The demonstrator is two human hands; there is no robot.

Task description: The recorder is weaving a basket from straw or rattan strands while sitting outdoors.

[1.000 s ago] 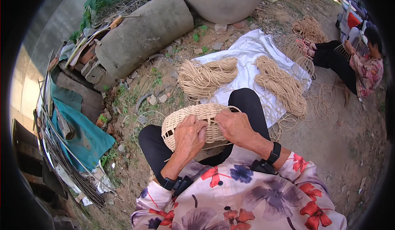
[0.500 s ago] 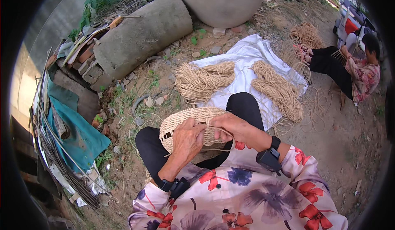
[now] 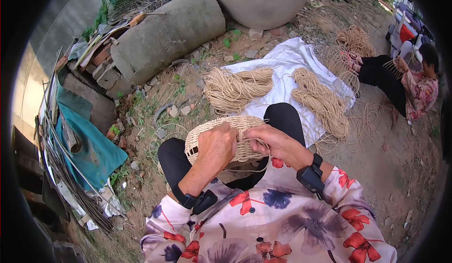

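Observation:
A tan woven basket (image 3: pixel 248 121) of twisted cord rests between my knees, with dark gaps in its weave at the left end. My left hand (image 3: pixel 216 143) lies over its near side, fingers bent and closed on the woven wall near the upper edge. Close beside it, my right hand (image 3: pixel 270 140) pinches at the weave, its thumb and forefinger on a strand of cord. A loose cord (image 3: pixel 254 170) loops below the basket. The left fingertips are partly hidden behind the hand.
Two bundles of tan cord (image 3: pixel 238 88) lie on a white cloth (image 3: pixel 287 56) ahead. Another person (image 3: pixel 419 84) sits at far right with a cord frame. Concrete cylinder (image 3: pixel 169 37), teal cloth (image 3: pixel 92 145) and sticks stand at left.
My left hand has moved up the basket wall toward its upper edge. My right fingers have shifted slightly along the weave. The whole view has moved a little.

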